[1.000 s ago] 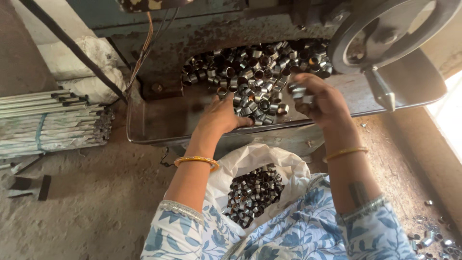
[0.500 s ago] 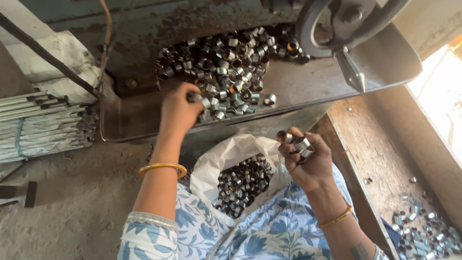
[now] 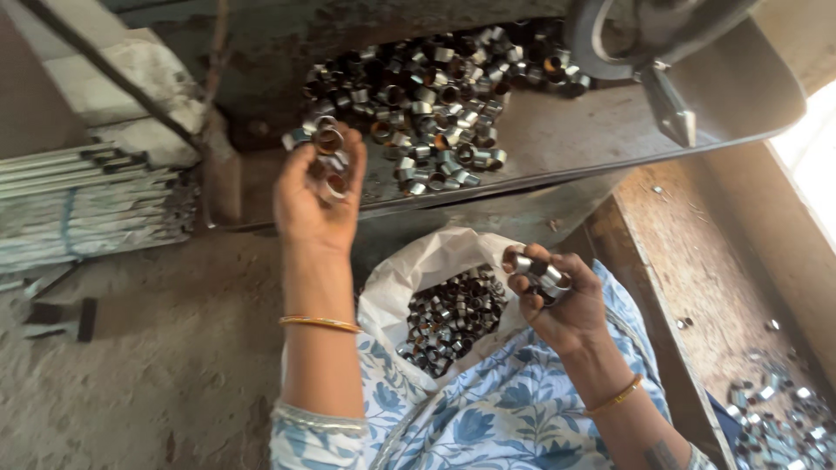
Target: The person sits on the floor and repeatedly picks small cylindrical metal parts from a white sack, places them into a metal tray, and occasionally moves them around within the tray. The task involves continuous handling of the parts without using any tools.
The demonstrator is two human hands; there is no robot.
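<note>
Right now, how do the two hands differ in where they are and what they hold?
The left hand is raised at the metal tray, gripping a few metal rings; the right hand sits lower, beside the open white bag, cupping its own rings. Both wear a thin bangle and hold short metal rings.

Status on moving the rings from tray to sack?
Done: white sack already holds a layer of metal rings. In hand: left hand grips a few at the tray; right hand holds several beside the sack. Left: a large ring pile remains on the tray.
</note>
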